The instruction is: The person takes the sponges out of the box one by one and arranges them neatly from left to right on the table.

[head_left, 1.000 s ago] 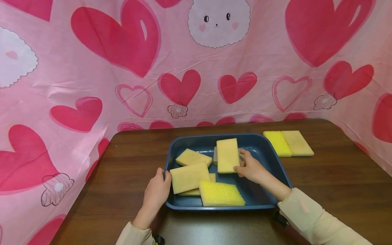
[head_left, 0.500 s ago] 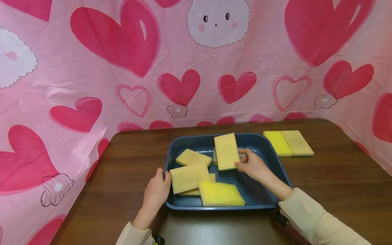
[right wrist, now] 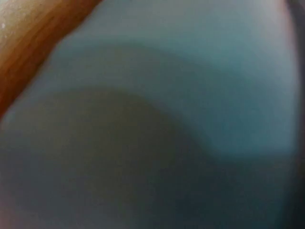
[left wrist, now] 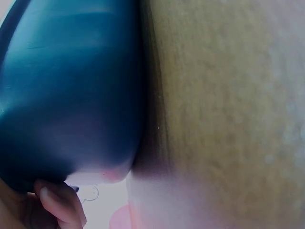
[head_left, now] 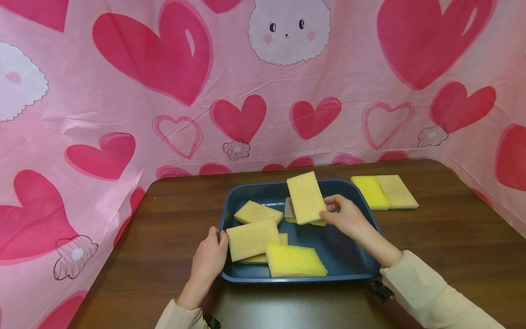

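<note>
In the head view a blue tray (head_left: 296, 279) holds several yellow sponges. My left hand (head_left: 208, 256) grips its left rim, and the left wrist view shows fingers (left wrist: 62, 202) curled at the edge of the blue wall (left wrist: 76, 95). My right hand (head_left: 347, 218) pinches a pale yellow sponge (head_left: 306, 197) by its right edge, tilted up over the back of the tray. Behind that sponge another sponge (head_left: 289, 211) with a greyish side is partly hidden. The right wrist view is blurred and shows mostly the tray's blue wall (right wrist: 248, 109).
Left in the tray lie a sponge (head_left: 258, 213), a flat sponge (head_left: 252, 239) overlapping another, and a bright yellow sponge (head_left: 296, 261) at the front. On the brown table (head_left: 444, 237), a bright sponge (head_left: 370, 192) and a paler sponge (head_left: 397, 192) lie side by side. A pink heart-print cloth (head_left: 181, 82) hangs behind.
My right hand has raised the sponge and tilted its top to the left, uncovering more of the sponge behind it. The left hand keeps its grip on the rim.
</note>
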The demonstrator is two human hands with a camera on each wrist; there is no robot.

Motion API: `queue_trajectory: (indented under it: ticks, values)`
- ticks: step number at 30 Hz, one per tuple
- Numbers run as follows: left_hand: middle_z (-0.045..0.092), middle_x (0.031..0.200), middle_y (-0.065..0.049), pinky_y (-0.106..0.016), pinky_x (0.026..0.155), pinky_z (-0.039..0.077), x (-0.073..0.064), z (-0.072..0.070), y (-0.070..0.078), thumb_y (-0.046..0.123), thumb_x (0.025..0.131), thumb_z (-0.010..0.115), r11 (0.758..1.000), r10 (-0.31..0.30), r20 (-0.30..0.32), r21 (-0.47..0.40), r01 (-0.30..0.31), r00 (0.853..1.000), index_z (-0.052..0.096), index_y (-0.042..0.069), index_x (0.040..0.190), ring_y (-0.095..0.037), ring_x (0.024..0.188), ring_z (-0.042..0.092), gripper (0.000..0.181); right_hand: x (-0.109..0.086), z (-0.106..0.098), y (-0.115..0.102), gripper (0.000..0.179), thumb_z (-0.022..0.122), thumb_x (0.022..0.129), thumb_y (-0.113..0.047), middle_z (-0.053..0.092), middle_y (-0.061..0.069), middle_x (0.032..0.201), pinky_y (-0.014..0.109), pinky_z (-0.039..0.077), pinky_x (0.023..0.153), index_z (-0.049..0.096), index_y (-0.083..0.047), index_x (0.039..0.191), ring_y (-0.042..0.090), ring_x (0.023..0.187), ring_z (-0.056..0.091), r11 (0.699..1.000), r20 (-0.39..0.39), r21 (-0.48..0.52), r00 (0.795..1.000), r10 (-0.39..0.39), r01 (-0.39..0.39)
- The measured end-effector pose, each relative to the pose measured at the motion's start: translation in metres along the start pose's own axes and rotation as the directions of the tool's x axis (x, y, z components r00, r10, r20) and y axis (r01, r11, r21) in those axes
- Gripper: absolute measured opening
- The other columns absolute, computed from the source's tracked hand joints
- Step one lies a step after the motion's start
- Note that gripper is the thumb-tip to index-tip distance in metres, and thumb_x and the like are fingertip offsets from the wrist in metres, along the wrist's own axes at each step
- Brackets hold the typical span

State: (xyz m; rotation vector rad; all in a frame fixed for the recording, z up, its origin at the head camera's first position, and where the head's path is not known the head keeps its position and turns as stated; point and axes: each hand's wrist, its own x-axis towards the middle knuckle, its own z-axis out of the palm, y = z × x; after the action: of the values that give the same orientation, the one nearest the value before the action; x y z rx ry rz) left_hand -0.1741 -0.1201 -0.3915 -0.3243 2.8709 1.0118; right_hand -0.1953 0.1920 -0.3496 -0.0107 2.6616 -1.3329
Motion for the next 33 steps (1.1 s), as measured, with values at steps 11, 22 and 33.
queue_trajectory:
  ticks: [11, 22, 33]
  values:
    - [0.043, 0.066, -0.008, -0.029, 0.052, 0.033, 0.0, 0.0, -0.001, 0.033, 0.099, 0.033, 1.0, 0.008, -0.003, -0.005, -0.008, 1.0, 0.047, 0.004, 0.095, -0.02, 0.059, 0.046, 0.033, -0.005, -0.024, 0.001, 0.054, 0.056, 0.095, -0.02, 0.051, 0.029, 0.119, 0.045, 0.052, 0.089, 0.038, 0.011, 0.135, 0.034, 0.099, 0.066, 0.997, -0.038, 0.074, 0.999, -0.032, 0.035]
    - [0.042, 0.066, -0.008, -0.029, 0.051, 0.033, 0.0, 0.0, -0.001, 0.033, 0.099, 0.033, 1.0, 0.011, 0.0, -0.01, -0.011, 1.0, 0.047, 0.004, 0.096, -0.02, 0.058, 0.046, 0.033, -0.002, -0.052, 0.011, 0.057, 0.056, 0.095, -0.022, 0.047, 0.029, 0.123, 0.024, 0.055, 0.079, 0.036, 0.015, 0.135, 0.003, 0.086, 0.066, 0.991, -0.093, 0.13, 0.995, -0.028, 0.04]
    - [0.043, 0.066, -0.008, -0.029, 0.052, 0.032, 0.0, 0.0, -0.002, 0.034, 0.099, 0.033, 1.0, 0.011, -0.001, -0.009, -0.011, 1.0, 0.047, 0.004, 0.097, -0.02, 0.058, 0.046, 0.033, 0.007, -0.081, 0.036, 0.06, 0.056, 0.095, -0.028, 0.062, 0.01, 0.107, 0.012, 0.052, 0.07, 0.043, 0.016, 0.132, -0.013, 0.075, 0.059, 0.991, -0.165, 0.136, 0.986, 0.025, -0.003]
